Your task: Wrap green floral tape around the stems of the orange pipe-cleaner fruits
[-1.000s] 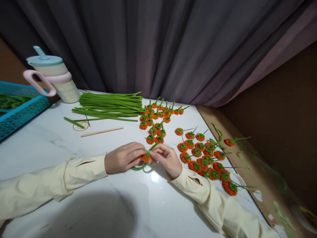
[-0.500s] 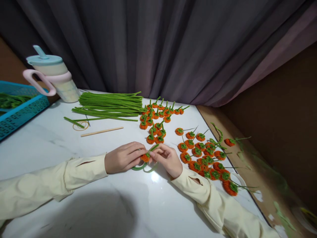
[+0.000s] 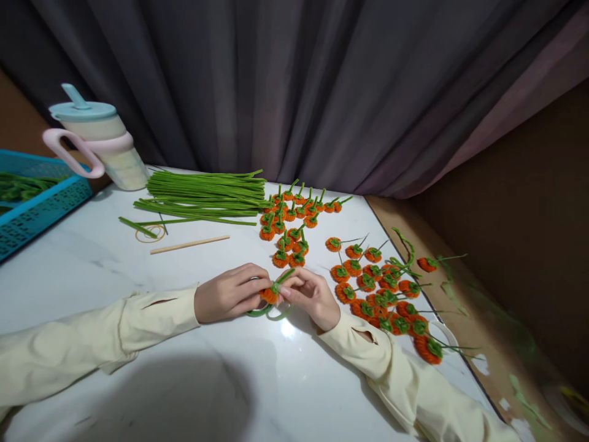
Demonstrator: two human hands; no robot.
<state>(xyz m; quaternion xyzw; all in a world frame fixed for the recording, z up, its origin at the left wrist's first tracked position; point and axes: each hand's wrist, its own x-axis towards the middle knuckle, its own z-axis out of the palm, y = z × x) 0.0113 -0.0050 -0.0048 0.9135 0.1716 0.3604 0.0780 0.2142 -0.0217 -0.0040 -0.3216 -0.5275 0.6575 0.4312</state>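
Between my hands is a small orange pipe-cleaner fruit (image 3: 269,296) with a green top and a short green stem pointing up and to the right. My left hand (image 3: 234,291) pinches it from the left, fingers closed. From the other side, my right hand (image 3: 313,296) has its thumb and fingertips closed at the fruit's right edge, by the stem; its exact hold is partly hidden. Under the hands lie green loops (image 3: 258,312), perhaps scissor handles, mostly covered. Just beyond stand several finished orange fruits (image 3: 280,258) with thick upright stems.
More orange fruits (image 3: 345,292) with thin wire stems spread at the right. Green pipe cleaners (image 3: 202,193) are stacked at the back, near a wooden stick (image 3: 189,244) and rubber bands (image 3: 150,234). A tumbler (image 3: 115,147) and blue basket (image 3: 46,205) stand left.
My right thumb has slid slightly down from the stem to the fruit's right side, and more of the green top shows. My left hand is almost still.
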